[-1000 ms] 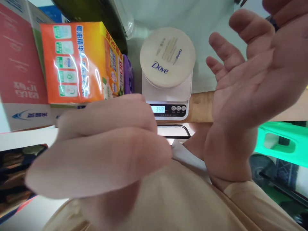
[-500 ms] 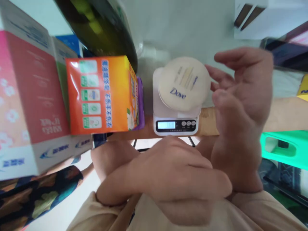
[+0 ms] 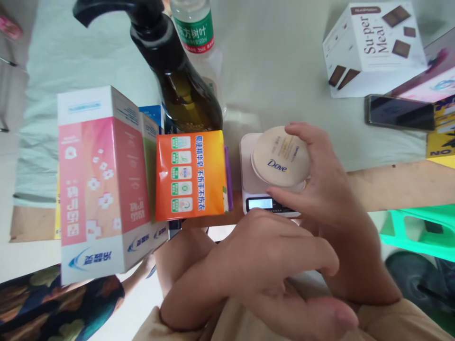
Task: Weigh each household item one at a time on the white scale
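Cream round jar (image 3: 280, 156) with blue lettering, on a white scale (image 3: 249, 187) with a pale grey display. Orange-to-yellow soap pack (image 3: 192, 175) bearing green-and-white squares and blue characters. Pink box (image 3: 103, 175) with white blossoms and a white base. Dark olive pump bottle (image 3: 185, 90), black pump head. White carton (image 3: 373, 47) patterned with brown squares. Green stool (image 3: 419, 227).
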Tool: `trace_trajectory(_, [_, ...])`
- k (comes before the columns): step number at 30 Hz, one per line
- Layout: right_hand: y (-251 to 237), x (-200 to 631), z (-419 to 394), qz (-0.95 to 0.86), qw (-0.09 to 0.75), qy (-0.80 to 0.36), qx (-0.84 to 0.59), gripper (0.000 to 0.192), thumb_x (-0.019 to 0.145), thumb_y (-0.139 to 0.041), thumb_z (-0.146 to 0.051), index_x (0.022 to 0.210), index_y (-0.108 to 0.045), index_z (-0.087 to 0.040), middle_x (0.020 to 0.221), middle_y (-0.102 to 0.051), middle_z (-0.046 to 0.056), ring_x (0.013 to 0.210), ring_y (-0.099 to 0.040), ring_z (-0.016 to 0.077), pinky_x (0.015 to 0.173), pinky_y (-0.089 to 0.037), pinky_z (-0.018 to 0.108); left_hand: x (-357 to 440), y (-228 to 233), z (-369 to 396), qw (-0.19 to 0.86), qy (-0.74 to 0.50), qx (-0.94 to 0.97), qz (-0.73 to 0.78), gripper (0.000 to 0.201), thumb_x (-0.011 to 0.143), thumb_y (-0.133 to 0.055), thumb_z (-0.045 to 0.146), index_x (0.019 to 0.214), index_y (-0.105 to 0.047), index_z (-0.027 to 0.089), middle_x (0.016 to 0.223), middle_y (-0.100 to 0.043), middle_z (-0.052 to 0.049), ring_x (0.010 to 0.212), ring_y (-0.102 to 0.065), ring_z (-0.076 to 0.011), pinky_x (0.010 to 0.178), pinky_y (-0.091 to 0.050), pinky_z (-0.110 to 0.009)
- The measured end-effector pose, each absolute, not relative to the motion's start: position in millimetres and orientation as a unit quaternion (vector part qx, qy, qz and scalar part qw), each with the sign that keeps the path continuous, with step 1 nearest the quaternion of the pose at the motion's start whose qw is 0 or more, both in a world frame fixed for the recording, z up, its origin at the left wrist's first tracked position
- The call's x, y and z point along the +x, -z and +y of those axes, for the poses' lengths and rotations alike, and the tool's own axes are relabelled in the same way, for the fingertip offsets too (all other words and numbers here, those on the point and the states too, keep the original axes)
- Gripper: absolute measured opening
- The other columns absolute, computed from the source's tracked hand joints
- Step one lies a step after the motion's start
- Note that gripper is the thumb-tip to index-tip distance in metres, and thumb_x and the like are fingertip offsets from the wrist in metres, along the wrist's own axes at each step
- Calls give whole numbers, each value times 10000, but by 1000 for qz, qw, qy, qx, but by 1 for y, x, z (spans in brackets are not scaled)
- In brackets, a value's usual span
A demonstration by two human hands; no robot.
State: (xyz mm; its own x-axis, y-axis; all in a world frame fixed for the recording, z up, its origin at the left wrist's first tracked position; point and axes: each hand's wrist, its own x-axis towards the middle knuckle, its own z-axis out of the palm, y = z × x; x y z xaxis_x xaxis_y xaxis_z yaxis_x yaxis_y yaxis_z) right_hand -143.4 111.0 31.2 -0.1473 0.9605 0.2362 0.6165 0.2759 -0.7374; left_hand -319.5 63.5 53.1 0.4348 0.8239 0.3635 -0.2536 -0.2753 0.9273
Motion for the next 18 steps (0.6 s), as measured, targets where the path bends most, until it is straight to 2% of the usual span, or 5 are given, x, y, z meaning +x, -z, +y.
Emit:
trace_trajectory(5, [-23, -151, 110, -661, 404, -232, -588, 795, 693, -916, -413, 1411, -577, -378, 1444, -649, 57, 1379, -653, 373, 1199, -560, 693, -317, -61, 56, 518, -512, 609, 314, 554, 1109, -531, 597, 726, -577, 200, 558, -514, 50, 534, -511, -78, 552, -389, -265])
trace_trajectory(10, [-25, -142, 129, -645, 461, -182, -582, 720, 740, -873, -486, 1375, -550, -381, 1448, -603, 37, 1418, -614, 328, 1272, -502, 637, -324, -61, 57, 529, -483, 637, 283, 537, 1118, -512, 599, 769, -599, 200, 563, -483, 61, 507, -494, -64, 600, -456, -260])
trace_trajectory(13, [-41, -140, 163, -681, 429, -165, -571, 657, 723, -857, -502, 1290, -559, -354, 1415, -613, 22, 1385, -617, 296, 1219, -554, 563, -328, -57, 63, 524, -480, 664, 234, 487, 1112, -555, 567, 806, -624, 194, 565, -502, 64, 506, -521, -56, 593, -477, -237])
trace_trajectory(15, [-50, -146, 190, -690, 394, -178, -580, 720, 664, -879, -460, 1286, -557, -297, 1408, -630, 39, 1327, -632, 289, 1159, -585, 537, -328, -57, 65, 510, -495, 655, 256, 499, 1117, -541, 575, 803, -628, 197, 560, -508, 57, 513, -529, -66, 581, -469, -245])
trace_trajectory(18, [-52, -159, 222, -694, 340, -184, -607, 747, 619, -894, -363, 1278, -560, -256, 1425, -652, 57, 1308, -638, 284, 1197, -561, 533, -330, -59, 63, 494, -528, 625, 294, 523, 1112, -536, 612, 792, -626, 209, 548, -514, 55, 521, -542, -77, 558, -449, -260])
